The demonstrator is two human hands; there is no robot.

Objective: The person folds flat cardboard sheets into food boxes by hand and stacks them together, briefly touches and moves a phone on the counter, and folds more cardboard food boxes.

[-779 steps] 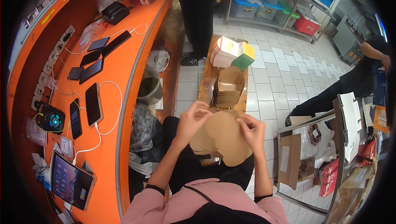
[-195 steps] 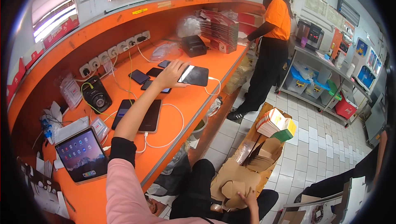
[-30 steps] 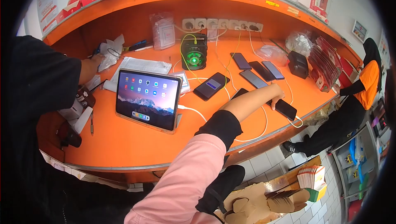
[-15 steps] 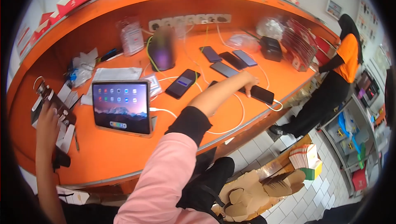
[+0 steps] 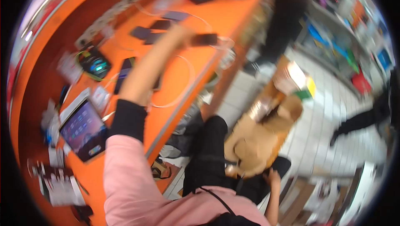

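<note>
My left hand (image 5: 186,36), at the end of a pink sleeve with a black cuff, reaches over the orange table to a dark smartphone (image 5: 206,39) with a white cable. Motion smears its fingers, so its grip is unclear. Beside it lie several more phones, among them a blue-grey phone (image 5: 176,16) and a dark phone (image 5: 140,32). Partly behind my forearm is a phone with a lit purple patch (image 5: 124,73). My right hand (image 5: 273,179) rests by my black-clad knee, fingers somewhat apart, with nothing visible in it.
A tablet (image 5: 85,130) showing app icons stands at the table's left. A white power strip (image 5: 110,16) and a round device with a glowing display (image 5: 95,63) are behind. Open cardboard (image 5: 254,142) lies between my knees. A person in orange (image 5: 287,13) stands ahead.
The view has swung right and down, blurring the picture. My left hand stays at the same phone. My right hand has come into view; another hand at the left is no longer seen.
</note>
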